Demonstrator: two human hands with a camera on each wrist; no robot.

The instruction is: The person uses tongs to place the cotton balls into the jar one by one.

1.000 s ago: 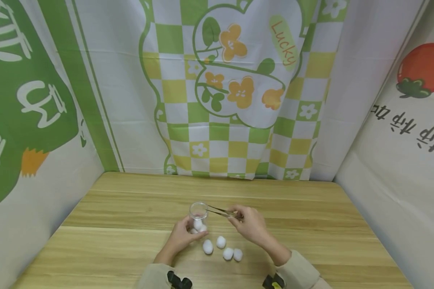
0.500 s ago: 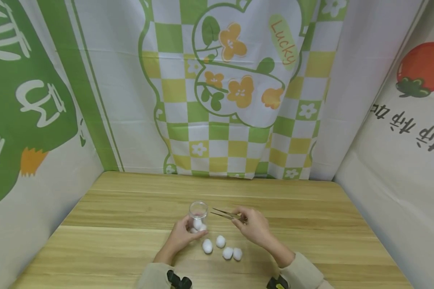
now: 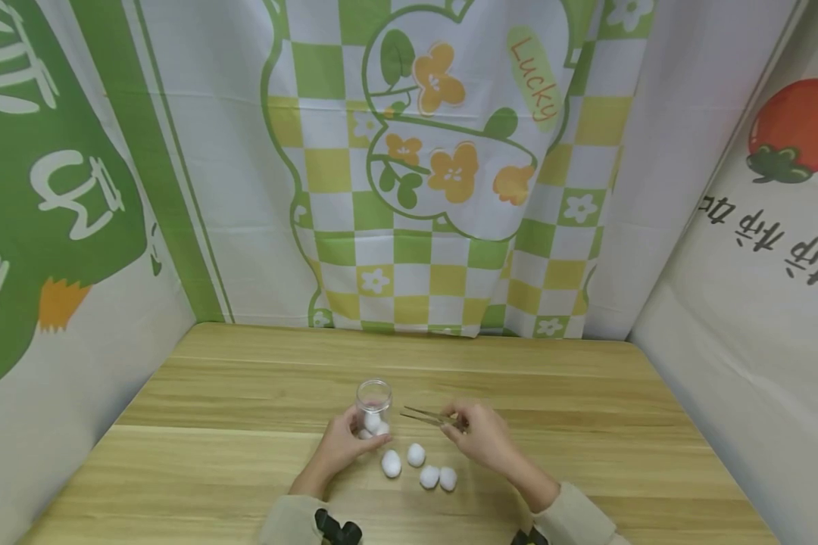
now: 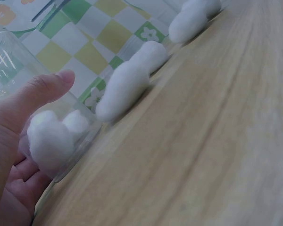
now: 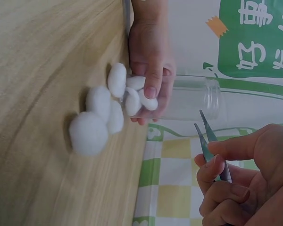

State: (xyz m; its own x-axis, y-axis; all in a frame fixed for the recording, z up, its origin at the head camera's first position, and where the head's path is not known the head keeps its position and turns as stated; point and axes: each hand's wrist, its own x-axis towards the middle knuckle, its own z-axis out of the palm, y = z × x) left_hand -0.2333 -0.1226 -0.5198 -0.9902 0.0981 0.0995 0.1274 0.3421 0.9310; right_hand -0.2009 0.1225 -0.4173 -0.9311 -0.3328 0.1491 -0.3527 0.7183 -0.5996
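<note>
My left hand (image 3: 343, 446) grips the lower part of a clear jar (image 3: 374, 395), which stands upright on the table. Several white cotton balls (image 5: 133, 101) lie in the bottom of the jar. To the right of the jar, my right hand (image 3: 480, 435) pinches metal tweezers (image 3: 426, 415); their tips are apart, with nothing between them, and point toward the jar. On the table in front of the hands lie several loose cotton balls, among them one near the jar (image 3: 391, 464) and a pair side by side (image 3: 439, 478). In the left wrist view my thumb (image 4: 47, 89) lies across the jar's wall.
The wooden table (image 3: 245, 378) reaches back to a checkered curtain (image 3: 409, 250). Printed cloth walls stand at the left (image 3: 109, 363) and right (image 3: 743, 341). Black wrist cameras show at both cuffs, one at the left (image 3: 337, 527).
My right hand and the tweezers have drawn back from the jar's mouth, to the right and lower. The left hand, the jar and the loose cotton balls stay in place.
</note>
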